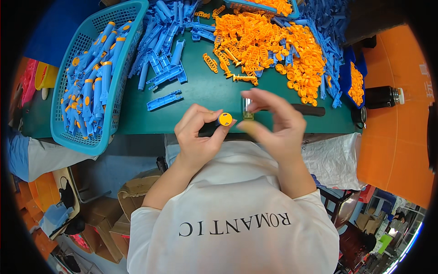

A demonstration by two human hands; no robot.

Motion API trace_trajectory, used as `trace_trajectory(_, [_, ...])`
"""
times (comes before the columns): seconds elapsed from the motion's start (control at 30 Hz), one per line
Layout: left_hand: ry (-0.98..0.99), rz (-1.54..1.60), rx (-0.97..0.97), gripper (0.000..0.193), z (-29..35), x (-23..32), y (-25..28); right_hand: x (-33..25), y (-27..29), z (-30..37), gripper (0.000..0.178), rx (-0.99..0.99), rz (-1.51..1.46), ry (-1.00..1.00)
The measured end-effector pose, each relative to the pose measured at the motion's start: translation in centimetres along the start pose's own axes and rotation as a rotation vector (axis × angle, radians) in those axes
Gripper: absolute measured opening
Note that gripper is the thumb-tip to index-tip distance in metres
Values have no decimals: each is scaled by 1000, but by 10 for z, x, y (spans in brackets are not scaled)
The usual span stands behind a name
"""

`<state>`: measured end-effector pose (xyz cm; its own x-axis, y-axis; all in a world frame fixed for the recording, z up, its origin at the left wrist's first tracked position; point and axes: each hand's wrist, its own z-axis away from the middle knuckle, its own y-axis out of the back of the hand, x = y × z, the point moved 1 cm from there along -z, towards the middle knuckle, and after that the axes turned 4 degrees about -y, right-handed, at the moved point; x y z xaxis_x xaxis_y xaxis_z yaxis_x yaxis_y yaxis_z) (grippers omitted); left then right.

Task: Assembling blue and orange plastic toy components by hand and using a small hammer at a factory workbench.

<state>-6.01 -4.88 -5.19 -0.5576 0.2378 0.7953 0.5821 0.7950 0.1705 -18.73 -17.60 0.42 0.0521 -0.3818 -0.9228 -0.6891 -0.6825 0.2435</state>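
Observation:
My left hand (200, 132) pinches a round yellow-orange cap (225, 119) with small dark openings in its face. Whether a tube is attached beneath the cap is hidden. My right hand (278, 121) is just to the right, its thumb and fingers apart and blurred by motion. By its fingertips stands a small clear container (247, 109) with something greenish at its bottom. Beyond my hands, a blue half-shell (164, 100) lies alone on the green table (200, 86). A dark bar-like object (308, 109) is partly behind my right hand.
A blue basket (114, 98) of blue tubes with orange ends stands at left. Heaps of blue shells (159, 50), orange toothed strips (246, 41) and orange caps (305, 64) cover the far side. A black bottle (383, 97) lies right, near a blue bin (346, 77).

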Motion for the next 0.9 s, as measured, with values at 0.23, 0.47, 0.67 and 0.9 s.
trace_trajectory(0.23, [-9, 40, 20, 27, 3, -5, -2, 42, 59, -1, 36, -214, 783, 128])
trace_trajectory(0.47, [49, 68, 21, 27, 5, -7, -1, -34, 45, -4, 29, -199, 388, 187])
trace_trajectory(0.67, [12, 36, 15, 27, 4, -8, -2, -61, 39, -14, 35, -287, 663, 215])
trace_trajectory(0.9, [17, 34, 28, 28, 5, -6, -1, -58, 40, -11, 30, -212, 689, 127])
